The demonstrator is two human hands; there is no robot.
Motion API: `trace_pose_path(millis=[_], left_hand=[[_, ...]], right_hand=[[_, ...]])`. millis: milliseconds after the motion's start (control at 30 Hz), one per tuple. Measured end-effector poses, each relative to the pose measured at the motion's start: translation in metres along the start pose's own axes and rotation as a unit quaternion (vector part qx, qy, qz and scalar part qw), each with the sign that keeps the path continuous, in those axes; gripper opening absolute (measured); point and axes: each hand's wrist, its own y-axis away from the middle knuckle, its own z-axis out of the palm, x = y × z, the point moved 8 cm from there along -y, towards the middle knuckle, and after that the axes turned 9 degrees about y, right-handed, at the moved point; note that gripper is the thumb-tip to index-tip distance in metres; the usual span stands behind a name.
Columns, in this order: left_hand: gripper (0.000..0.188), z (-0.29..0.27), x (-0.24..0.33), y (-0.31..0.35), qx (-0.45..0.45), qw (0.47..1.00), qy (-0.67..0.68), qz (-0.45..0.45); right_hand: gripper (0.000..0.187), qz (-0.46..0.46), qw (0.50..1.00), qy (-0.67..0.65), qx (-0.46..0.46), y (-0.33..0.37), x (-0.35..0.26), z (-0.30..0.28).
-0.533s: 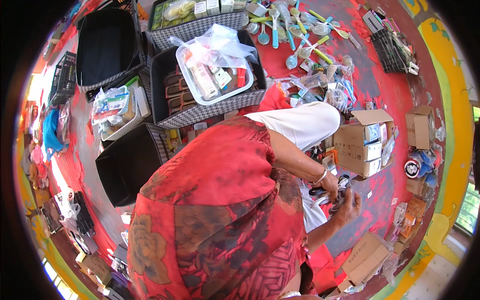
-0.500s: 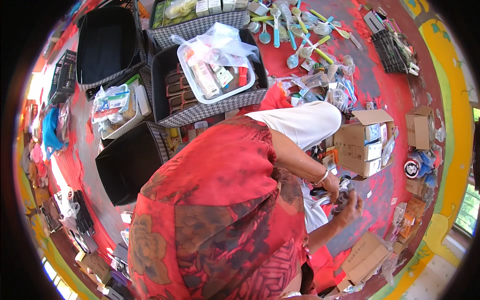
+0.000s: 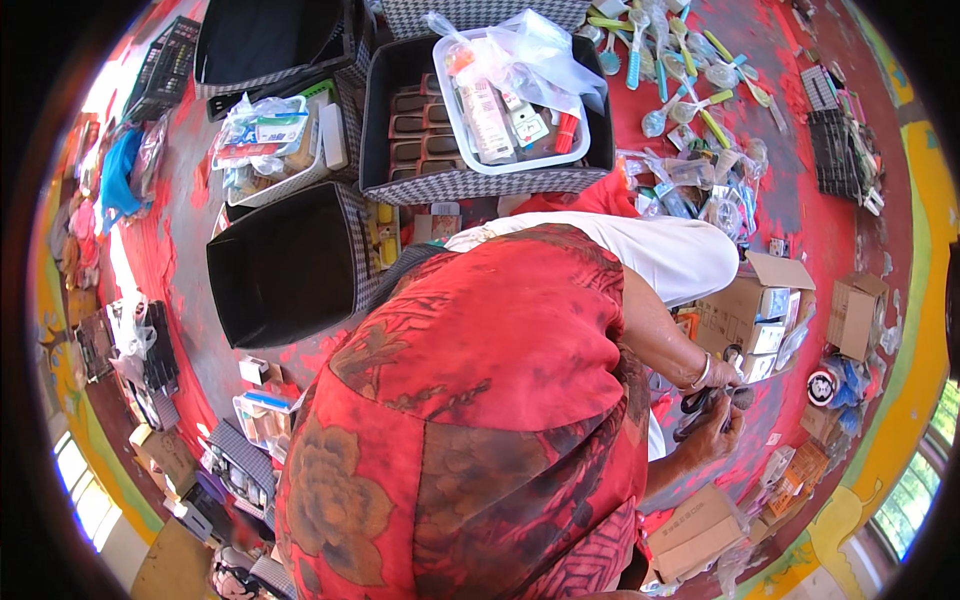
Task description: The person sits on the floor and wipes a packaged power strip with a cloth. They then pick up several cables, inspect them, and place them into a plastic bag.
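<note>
My left hand (image 3: pixel 718 373), with a bracelet at the wrist, and my right hand (image 3: pixel 716 430) are close together right of centre. Between them, their fingers closed, they grip a dark grey bundle (image 3: pixel 742 398). Its rounded end looks soft, and dark loops hang beside it; its exact kind cannot be made out. Just beyond my left hand stands an open cardboard box (image 3: pixel 728 316) with small white and blue packages in it. My white-trousered leg (image 3: pixel 690 258) is bent beside the box.
Patterned black bins (image 3: pixel 280 270) stand on the left. One bin (image 3: pixel 480 186) holds a white tray (image 3: pixel 505 167) with packaged goods. Long-handled brushes (image 3: pixel 632 60) and plastic-wrapped items (image 3: pixel 725 205) lie at the upper right. A cardboard carton (image 3: pixel 695 535) sits at the lower right.
The view has shifted, so the bins sit higher and further right. My hands still hold the dark grey bundle and are now nearer the open cardboard box.
</note>
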Motion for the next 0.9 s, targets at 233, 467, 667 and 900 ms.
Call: trace_pose_path(millis=[233,467,667,900], left_hand=[[0.016,-0.004,0.015,0.001,0.04,0.999,-0.011,0.021],[0.015,0.001,0.016,-0.002,-0.029,0.997,0.075,-0.017],[0.015,0.01,0.033,0.006,-0.07,0.996,0.05,-0.016],[0.011,0.017,0.059,-0.004,-0.093,0.994,0.061,-0.004]], right_hand=[[0.03,0.225,0.952,-0.201,0.049,-0.01,0.059,-0.005],[0.055,0.052,0.665,-0.689,-0.284,-0.011,0.106,0.0],[0.046,0.086,0.74,-0.643,-0.181,-0.008,0.12,0.01],[0.039,0.106,0.938,-0.329,-0.017,-0.017,0.084,0.004]])
